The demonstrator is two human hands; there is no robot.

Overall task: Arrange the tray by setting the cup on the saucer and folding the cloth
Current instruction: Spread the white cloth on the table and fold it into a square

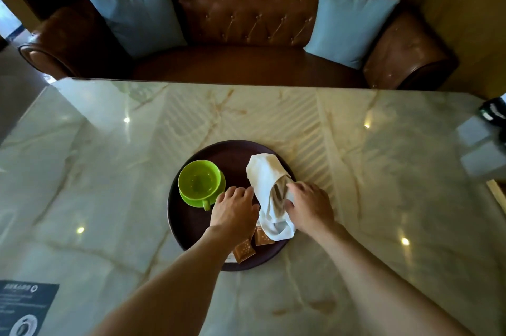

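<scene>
Both hands work over a round dark tray (189, 222) on the marble table (383, 199). Right hand (310, 205) has its fingers curled into the near part of a white cloth (269, 193), pinching a fold of it; left hand (235, 211) lies palm-down just left of that, fingers spread, fingertips touching the cloth's left edge without closing on it. Between the two hands the cloth runs as a loose, rumpled roll, its near end bunched at the tray's rim and its far end pointing away past the right hand's knuckles. Under the left wrist lie two small brown packets (253, 245) on the tray. Just left of the left hand stands a green cup (200, 181) on a green saucer (189, 200), handle turned toward that hand. Well beyond both hands, across the table, a brown leather sofa (246, 15) carries two pale blue cushions (137, 12).
</scene>
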